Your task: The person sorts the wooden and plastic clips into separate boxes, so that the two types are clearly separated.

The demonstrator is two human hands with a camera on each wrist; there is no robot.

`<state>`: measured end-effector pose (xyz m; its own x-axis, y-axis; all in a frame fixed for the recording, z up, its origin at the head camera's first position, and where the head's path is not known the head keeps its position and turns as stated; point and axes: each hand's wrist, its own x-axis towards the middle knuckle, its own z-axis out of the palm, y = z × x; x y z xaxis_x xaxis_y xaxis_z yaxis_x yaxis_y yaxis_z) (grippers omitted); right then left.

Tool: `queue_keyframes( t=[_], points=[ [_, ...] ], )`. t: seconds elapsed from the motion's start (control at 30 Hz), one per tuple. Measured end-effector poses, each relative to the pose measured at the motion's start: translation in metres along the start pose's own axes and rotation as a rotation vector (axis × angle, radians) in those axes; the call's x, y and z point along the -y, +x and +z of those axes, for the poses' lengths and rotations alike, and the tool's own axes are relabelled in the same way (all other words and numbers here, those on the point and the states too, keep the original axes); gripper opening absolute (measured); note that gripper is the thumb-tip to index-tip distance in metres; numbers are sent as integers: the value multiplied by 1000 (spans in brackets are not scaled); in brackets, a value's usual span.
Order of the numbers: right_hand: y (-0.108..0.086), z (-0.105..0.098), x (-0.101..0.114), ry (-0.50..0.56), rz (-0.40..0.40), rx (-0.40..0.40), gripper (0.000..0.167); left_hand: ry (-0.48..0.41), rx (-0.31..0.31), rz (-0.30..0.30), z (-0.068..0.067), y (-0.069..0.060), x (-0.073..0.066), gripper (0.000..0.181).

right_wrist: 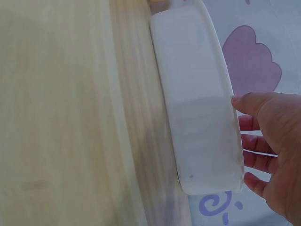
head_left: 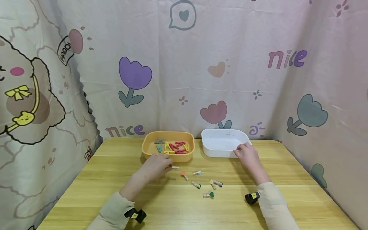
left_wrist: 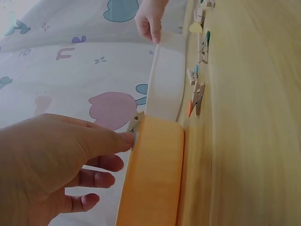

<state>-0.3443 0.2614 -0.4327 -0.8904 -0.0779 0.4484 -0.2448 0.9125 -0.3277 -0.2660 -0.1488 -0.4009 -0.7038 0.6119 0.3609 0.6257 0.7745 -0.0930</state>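
My left hand (head_left: 156, 166) is at the front of the yellow bin (head_left: 184, 157), pinching a wooden clothespin (left_wrist: 135, 125) between thumb and fingertip beside the bin's rim. The other fingers of my left hand (left_wrist: 61, 160) are loosely bent. On the right, my right hand (head_left: 249, 156) grips the front right rim of the white bin (head_left: 214, 153), thumb on the near side and fingers over the edge. The right wrist view shows my right hand (right_wrist: 277, 146) at the rim of the white bin (right_wrist: 202, 108). Colored clips (head_left: 173, 147) lie in the yellow bin.
Several small wooden clothespins with colored shapes lie on the wooden table (head_left: 161, 210) in front of the bins, among them an orange-topped one (head_left: 184, 174) and a green-topped one (head_left: 211, 194). A printed curtain (head_left: 178, 73) hangs behind and beside the table.
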Motion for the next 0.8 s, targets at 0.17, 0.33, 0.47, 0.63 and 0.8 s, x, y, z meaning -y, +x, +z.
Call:
queue_keyframes(
  t=[0.17,0.33,0.47,0.63,0.8],
  points=[
    [0,1,-1,-2,-2,-12,24,68,-95,69,1,5,-2,12],
    [0,0,1,-2,-1,-7,23,115,-139,123,-2,17,-6,14],
    [0,-1,2,-7,3,1,23,168,-163,179,-3,30,-9,13],
    [-1,-1,1,-17,10,4,24,292,-242,278,-2,51,-11,14],
    [0,0,2,-10,8,-4,24,335,-283,327,-7,72,-11,14]
  ],
)
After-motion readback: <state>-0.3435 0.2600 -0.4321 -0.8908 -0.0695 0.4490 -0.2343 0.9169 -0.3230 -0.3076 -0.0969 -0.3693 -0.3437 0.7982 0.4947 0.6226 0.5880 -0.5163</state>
